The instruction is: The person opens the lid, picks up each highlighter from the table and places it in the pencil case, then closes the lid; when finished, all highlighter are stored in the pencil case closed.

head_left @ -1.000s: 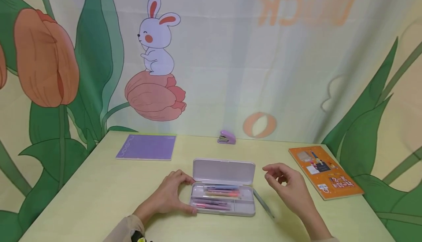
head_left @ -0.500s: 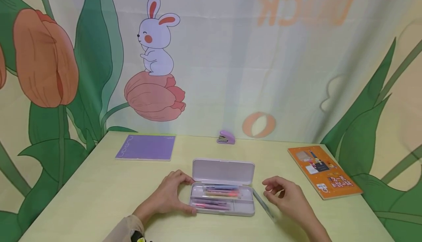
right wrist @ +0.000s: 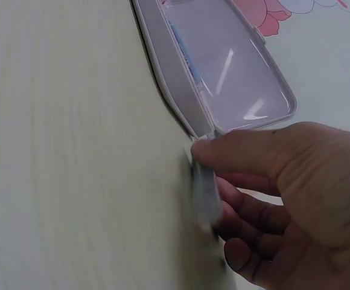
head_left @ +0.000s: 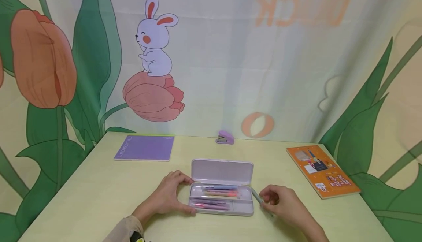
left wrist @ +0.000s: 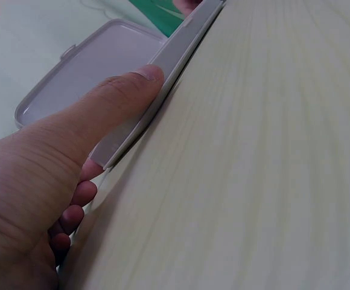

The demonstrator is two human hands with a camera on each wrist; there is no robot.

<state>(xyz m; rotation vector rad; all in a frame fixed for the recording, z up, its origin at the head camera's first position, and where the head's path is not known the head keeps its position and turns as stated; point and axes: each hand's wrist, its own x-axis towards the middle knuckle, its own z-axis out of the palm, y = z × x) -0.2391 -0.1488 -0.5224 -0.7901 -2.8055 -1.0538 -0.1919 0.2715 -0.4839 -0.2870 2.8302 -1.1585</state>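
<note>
A pale lilac pencil case [head_left: 222, 172] lies on the table with its lid raised. Several pens [head_left: 211, 205] fill its two long compartments. My left hand [head_left: 166, 195] grips the case by its left end, thumb along the front wall; in the left wrist view the thumb presses the side of the case [left wrist: 96, 72]. Just right of the case, my right hand [head_left: 287, 204] pinches a grey-green pen [head_left: 256, 196] between thumb and fingers. That pen [right wrist: 206, 196] looks blurred in the right wrist view, and its far end is partly behind the hand in the head view.
A purple notebook [head_left: 145, 148] lies at the back left of the table. Near the back edge stands a small purple stapler [head_left: 225, 137]. An orange booklet [head_left: 321, 170] rests at the right. Behind the table hangs a printed curtain [head_left: 211, 70].
My right hand has come down and left onto the pen and now pinches it. The left hand keeps its grip on the pencil case. The head view has shifted slightly.
</note>
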